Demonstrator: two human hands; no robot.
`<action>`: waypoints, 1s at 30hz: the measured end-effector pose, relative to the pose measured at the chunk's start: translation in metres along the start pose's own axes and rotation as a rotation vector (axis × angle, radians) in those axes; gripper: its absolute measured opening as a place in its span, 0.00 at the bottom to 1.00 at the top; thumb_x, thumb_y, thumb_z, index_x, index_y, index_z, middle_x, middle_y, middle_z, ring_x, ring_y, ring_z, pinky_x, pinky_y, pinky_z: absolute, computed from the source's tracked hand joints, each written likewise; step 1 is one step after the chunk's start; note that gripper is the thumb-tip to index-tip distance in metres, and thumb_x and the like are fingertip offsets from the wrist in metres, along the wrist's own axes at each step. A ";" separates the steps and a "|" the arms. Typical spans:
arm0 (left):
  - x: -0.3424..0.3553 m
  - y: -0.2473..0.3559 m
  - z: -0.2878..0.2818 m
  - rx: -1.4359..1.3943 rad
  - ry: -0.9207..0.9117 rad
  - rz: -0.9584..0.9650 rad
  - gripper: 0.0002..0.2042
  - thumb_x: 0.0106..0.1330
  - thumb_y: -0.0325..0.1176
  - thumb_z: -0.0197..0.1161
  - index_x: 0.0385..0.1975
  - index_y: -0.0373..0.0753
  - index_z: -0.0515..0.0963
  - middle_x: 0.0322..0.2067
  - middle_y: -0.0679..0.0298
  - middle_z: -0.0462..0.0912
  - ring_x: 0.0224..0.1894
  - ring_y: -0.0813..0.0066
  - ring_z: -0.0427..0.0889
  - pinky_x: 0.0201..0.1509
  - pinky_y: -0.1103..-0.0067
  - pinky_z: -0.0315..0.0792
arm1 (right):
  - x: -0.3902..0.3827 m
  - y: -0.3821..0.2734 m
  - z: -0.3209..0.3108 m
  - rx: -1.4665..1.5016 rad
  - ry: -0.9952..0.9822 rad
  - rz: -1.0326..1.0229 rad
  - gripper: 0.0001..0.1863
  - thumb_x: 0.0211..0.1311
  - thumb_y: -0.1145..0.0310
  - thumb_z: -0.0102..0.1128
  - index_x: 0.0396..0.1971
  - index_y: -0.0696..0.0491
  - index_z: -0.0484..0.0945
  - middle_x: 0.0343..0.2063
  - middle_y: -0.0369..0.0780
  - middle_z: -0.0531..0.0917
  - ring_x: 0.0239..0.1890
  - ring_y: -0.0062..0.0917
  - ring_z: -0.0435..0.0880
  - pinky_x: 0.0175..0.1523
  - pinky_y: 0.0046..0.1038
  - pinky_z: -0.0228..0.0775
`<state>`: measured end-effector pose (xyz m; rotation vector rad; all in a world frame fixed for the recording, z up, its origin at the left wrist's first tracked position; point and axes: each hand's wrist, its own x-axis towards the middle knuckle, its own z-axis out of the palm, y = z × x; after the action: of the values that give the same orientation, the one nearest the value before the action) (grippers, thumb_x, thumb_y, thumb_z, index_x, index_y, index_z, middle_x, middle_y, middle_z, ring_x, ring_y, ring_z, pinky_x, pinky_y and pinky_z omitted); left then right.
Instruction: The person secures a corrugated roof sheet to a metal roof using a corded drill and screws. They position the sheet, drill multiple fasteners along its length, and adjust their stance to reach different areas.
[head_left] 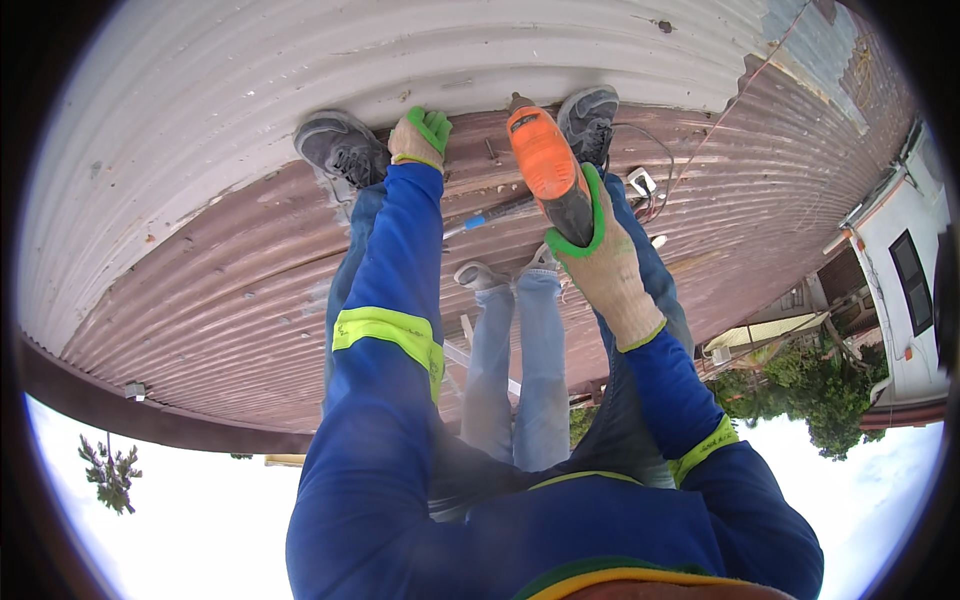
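Note:
My right hand (605, 260), in a beige and green work glove, grips an orange drill (545, 155) by its dark rear handle. The drill's tip (517, 102) points away from me, close to where the grey and brown roof sheets meet. Beside my left shoe (342, 145), my left hand (420, 137) is closed in a matching glove, low over the seam. Its curled fingers hide whatever they may hold. The corrugated brown roofing (270, 260) lies beneath both hands, with the pale grey sheet (400, 50) beyond.
A blue-banded tool (478, 220) lies on the roof between my legs. Near my right shoe (589, 118) are a white electrical connector (641, 181) and a looping cord (668, 160). Another person's legs in pale jeans (542, 365) stand behind me. A white building (905, 270) rises at right.

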<state>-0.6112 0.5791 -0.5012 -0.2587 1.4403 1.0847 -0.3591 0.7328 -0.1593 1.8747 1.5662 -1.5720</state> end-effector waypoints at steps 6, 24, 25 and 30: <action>-0.017 0.004 0.015 -0.388 0.295 -0.204 0.17 0.78 0.34 0.61 0.61 0.34 0.74 0.59 0.49 0.80 0.61 0.48 0.83 0.61 0.55 0.84 | 0.004 -0.001 -0.003 0.010 -0.016 0.030 0.50 0.60 0.65 0.70 0.81 0.50 0.54 0.57 0.53 0.85 0.56 0.50 0.87 0.58 0.43 0.80; -0.039 0.085 0.127 1.989 -0.303 0.571 0.10 0.67 0.30 0.64 0.45 0.46 0.86 0.64 0.64 0.79 0.54 0.55 0.86 0.57 0.57 0.83 | 0.022 0.003 -0.011 0.103 0.058 0.064 0.51 0.62 0.61 0.71 0.81 0.53 0.54 0.61 0.53 0.83 0.61 0.46 0.86 0.62 0.39 0.79; -0.035 0.088 0.125 2.044 -0.355 0.535 0.11 0.67 0.30 0.64 0.48 0.47 0.86 0.63 0.64 0.78 0.55 0.56 0.86 0.57 0.58 0.82 | 0.022 0.003 -0.013 0.106 0.075 0.061 0.49 0.63 0.62 0.70 0.81 0.54 0.55 0.60 0.51 0.84 0.60 0.43 0.87 0.62 0.38 0.79; -0.029 0.096 0.118 2.138 -0.478 0.537 0.12 0.68 0.29 0.63 0.49 0.46 0.84 0.56 0.62 0.80 0.54 0.58 0.86 0.57 0.60 0.82 | 0.033 0.003 -0.034 0.808 -0.111 0.169 0.36 0.71 0.64 0.66 0.76 0.56 0.65 0.59 0.47 0.86 0.55 0.33 0.88 0.53 0.31 0.83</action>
<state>-0.5957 0.7030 -0.4094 1.7934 1.4758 -0.4602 -0.3425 0.7744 -0.1744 2.1302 0.7240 -2.3905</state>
